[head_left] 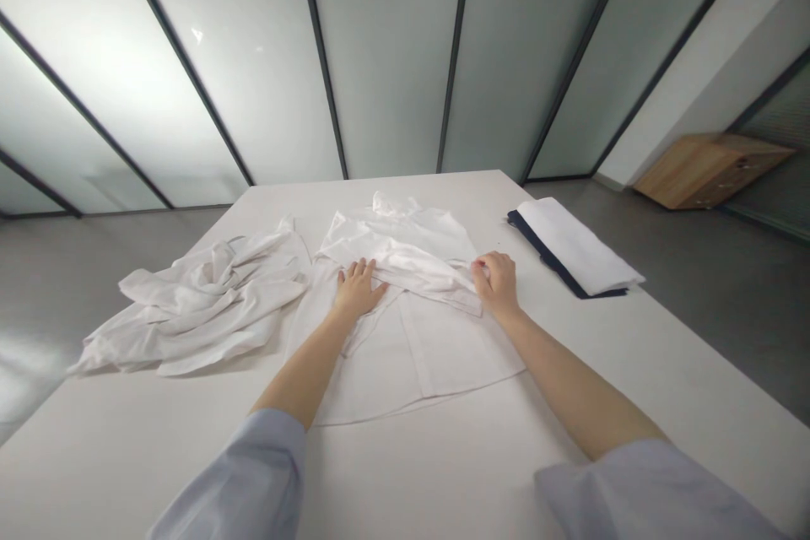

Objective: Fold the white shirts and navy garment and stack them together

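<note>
A white shirt lies spread on the table in front of me, its hem toward me and its collar at the far end. Rumpled folds, perhaps sleeves, cross its middle. My left hand rests on the shirt left of centre, palm down with fingers stretched out. On the right side, my right hand pinches the edge of the folded cloth between thumb and fingers.
A crumpled heap of white cloth sits on the left of the white table. To the right lie a folded white garment and a dark navy one beneath it. Beyond stands a wooden cabinet by frosted glass panels.
</note>
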Available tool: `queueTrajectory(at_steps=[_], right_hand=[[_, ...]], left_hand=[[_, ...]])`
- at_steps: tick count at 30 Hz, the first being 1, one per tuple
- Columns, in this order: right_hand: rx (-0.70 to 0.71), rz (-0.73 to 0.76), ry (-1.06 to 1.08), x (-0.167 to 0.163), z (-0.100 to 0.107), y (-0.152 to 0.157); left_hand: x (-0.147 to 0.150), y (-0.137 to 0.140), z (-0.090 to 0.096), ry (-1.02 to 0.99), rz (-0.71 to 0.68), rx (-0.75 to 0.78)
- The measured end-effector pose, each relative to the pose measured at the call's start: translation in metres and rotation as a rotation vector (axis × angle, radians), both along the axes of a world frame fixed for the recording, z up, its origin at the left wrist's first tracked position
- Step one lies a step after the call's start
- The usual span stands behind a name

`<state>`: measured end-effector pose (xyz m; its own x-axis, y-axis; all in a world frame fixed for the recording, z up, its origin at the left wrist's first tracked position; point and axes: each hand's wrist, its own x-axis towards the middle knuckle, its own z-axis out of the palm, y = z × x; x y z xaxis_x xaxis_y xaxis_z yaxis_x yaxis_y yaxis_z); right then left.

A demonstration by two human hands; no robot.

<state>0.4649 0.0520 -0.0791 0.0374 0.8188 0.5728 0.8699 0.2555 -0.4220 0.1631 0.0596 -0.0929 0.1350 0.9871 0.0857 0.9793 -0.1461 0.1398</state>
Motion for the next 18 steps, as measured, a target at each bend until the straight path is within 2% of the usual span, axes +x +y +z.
queueTrajectory(at_steps=[3, 5, 8, 10, 14, 18], right_hand=[[-0.020, -0.110, 0.131, 0.015, -0.006, 0.004], [-0.092, -0.108, 0.215, 0.022, -0.008, 0.008], [-0.253, -0.021, 0.283, 0.024, -0.011, 0.012], [-0.330, 0.062, 0.257, 0.021, -0.013, 0.012], [-0.377, 0.251, 0.109, 0.011, -0.015, 0.012], [-0.434, 0.288, 0.028, 0.004, -0.015, 0.010]], left_hand=[[-0.006, 0.002, 0.001, -0.016, -0.018, -0.004], [-0.011, 0.003, 0.002, -0.028, -0.030, 0.011], [-0.015, 0.005, 0.001, -0.033, -0.021, 0.042], [-0.017, 0.005, 0.001, -0.024, 0.003, 0.065], [-0.015, 0.004, 0.004, 0.008, 0.044, 0.086], [-0.011, 0.002, 0.007, 0.030, 0.031, 0.050]])
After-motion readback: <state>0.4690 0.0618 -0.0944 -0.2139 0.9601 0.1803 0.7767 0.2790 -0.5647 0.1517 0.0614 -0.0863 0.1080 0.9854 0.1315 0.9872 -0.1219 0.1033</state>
